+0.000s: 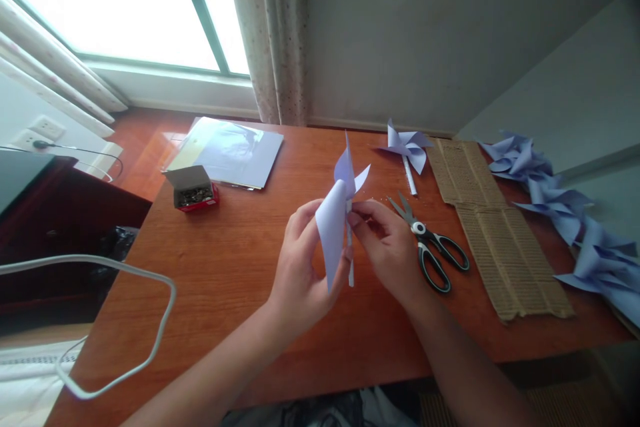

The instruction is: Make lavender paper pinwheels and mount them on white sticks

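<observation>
A pale blue paper pinwheel (338, 210) is held upright above the middle of the wooden table (235, 260), edge-on to me, with a white stick (351, 267) behind it. My left hand (300, 267) grips the pinwheel's folded paper from the left. My right hand (390, 247) pinches the pinwheel's centre and the stick from the right. Black-handled scissors (430, 243) lie on the table just right of my right hand.
An open red box of pins (195, 190) and a stack of coloured paper (230, 150) lie at the back left. A finished pinwheel (407, 147), corrugated cardboard strips (500, 227) and several more pinwheels (565, 203) are on the right. A white cable (155, 287) loops at left.
</observation>
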`<state>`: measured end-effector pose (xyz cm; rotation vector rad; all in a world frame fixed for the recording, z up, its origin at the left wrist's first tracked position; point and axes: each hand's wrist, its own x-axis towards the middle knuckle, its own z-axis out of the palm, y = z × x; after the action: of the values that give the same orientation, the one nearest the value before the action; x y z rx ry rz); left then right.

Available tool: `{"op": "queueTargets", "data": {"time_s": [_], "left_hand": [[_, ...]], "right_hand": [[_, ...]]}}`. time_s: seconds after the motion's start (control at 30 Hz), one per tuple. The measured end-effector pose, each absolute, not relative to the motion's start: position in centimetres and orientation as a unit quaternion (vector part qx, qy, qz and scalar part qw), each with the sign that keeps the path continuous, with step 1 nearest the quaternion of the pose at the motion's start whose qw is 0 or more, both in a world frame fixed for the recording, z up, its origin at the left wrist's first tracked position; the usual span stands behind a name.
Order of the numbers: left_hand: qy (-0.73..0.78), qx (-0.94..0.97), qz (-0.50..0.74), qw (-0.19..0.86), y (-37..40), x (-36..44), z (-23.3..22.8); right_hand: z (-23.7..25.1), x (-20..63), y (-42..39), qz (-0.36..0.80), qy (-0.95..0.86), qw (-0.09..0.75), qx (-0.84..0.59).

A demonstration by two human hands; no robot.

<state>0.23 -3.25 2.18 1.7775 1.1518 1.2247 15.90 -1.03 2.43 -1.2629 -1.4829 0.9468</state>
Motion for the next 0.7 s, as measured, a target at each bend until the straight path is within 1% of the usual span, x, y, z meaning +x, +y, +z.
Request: {"op": "queueTargets", "data": {"time_s": [0.1, 0.37, 0.7], "left_hand": [[0.442, 0.691, 0.471, 0.326, -3.3, 0.3, 1.9], [0.425, 0.717, 0.446, 0.327, -3.9, 1.1, 1.1], [0.425, 0.734, 0.431, 0.309, -3.8, 1.1, 0.4]], "right_hand": [[2.5, 15.9, -1.0, 0.378, -0.613, 0.465, -0.514], [2.9, 15.9, -1.1, 0.286, -0.663, 0.455, -0.521], [2.8, 16.3, -0.9, 0.245, -0.686, 0.453, -0.513]]}}
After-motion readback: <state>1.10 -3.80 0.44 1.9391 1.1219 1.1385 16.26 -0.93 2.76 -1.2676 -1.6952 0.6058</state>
